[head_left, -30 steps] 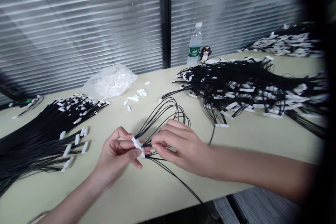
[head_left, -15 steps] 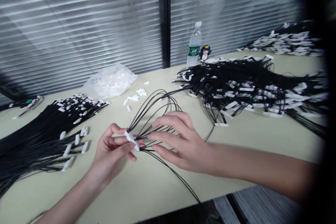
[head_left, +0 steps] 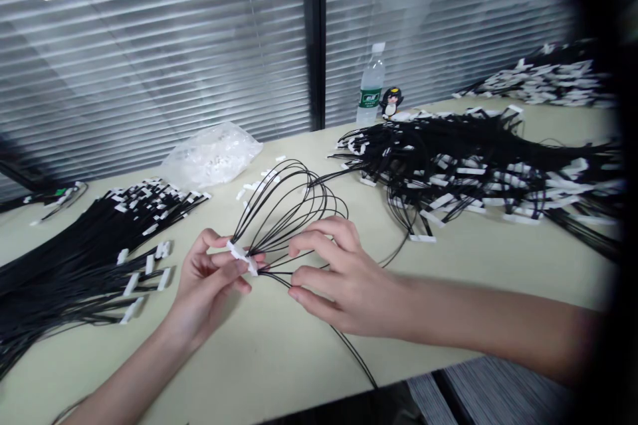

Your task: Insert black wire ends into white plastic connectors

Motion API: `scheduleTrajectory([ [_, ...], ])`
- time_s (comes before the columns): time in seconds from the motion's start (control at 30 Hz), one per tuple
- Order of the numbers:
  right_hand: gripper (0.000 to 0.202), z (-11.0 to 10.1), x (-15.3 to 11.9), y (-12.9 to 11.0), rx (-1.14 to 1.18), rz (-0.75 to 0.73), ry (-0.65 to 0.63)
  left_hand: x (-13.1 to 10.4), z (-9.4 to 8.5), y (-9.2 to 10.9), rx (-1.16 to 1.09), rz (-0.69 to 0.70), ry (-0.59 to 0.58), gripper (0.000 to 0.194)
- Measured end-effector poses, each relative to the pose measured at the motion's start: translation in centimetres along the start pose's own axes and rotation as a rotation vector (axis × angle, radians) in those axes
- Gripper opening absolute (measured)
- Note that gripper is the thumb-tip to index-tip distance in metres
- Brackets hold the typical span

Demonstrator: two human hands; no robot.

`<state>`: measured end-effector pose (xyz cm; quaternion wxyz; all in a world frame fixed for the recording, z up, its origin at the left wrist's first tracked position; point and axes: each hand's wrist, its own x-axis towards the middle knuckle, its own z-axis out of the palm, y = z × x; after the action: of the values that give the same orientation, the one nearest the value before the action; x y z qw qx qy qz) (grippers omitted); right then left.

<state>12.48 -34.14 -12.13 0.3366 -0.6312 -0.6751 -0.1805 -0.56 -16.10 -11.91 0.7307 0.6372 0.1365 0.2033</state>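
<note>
My left hand (head_left: 207, 279) pinches a long white connector (head_left: 242, 257) between thumb and fingers, tilted above the table. From the connector's right side several thin black wires (head_left: 279, 196) rise, loop over and run back behind my right hand. My right hand (head_left: 336, 275) is just right of the connector, its fingers curled, with thumb and forefinger closed on the lower wires. Other wires of the same harness pass behind those fingers and hang down toward the table's front edge. Where the wires end is partly hidden by my right hand.
On the left lies a bundle of black cables (head_left: 74, 252) with white connectors. A larger cable pile (head_left: 448, 146) lies right, another pile (head_left: 548, 80) behind it. A clear plastic bag (head_left: 212, 156), bottle (head_left: 371, 83) and penguin figure (head_left: 392, 101) stand along the blinds. The table (head_left: 279, 358) ends in front.
My left hand has shifted the connector slightly up and left. The right hand's thumb and forefinger have closed on the lower wires, and the loops stand higher and more spread.
</note>
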Motion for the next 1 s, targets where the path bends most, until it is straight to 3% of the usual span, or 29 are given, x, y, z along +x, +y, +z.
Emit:
scheduleTrajectory([
  [0.33, 0.014, -0.1, 0.3, -0.1, 0.111, 0.106, 0.076, -0.2, 0.5, 0.1, 0.026, -0.033, 0.034, 0.030],
  [0.47, 0.017, -0.1, 0.6, 0.3, 0.506, 0.387, -0.105, 0.0, 0.7, 0.2, 0.024, -0.067, 0.092, 0.030],
  [0.6, 0.021, -0.6, 1.4, 1.4, 1.229, 0.548, -0.159, 0.2, 0.8, 0.2, 0.019, -0.105, 0.116, 0.029],
  [0.67, 0.023, -0.9, 1.8, 2.2, 1.518, 0.572, -0.093, 0.3, 0.8, 0.2, 0.010, -0.099, 0.124, 0.029],
  [0.73, 0.027, -1.3, 2.1, 3.4, 1.621, 0.556, -0.005, 0.3, 0.7, 0.3, -0.002, -0.099, 0.128, 0.029],
  [0.83, 0.022, -2.1, 2.4, 5.7, 1.523, 0.578, 0.208, 0.3, 0.7, 0.5, -0.025, -0.115, 0.131, 0.028],
  [1.0, 0.008, -3.4, 2.0, 10.7, 1.348, 0.774, 0.678, 0.2, 0.9, 0.6, -0.022, -0.111, 0.134, 0.030],
])
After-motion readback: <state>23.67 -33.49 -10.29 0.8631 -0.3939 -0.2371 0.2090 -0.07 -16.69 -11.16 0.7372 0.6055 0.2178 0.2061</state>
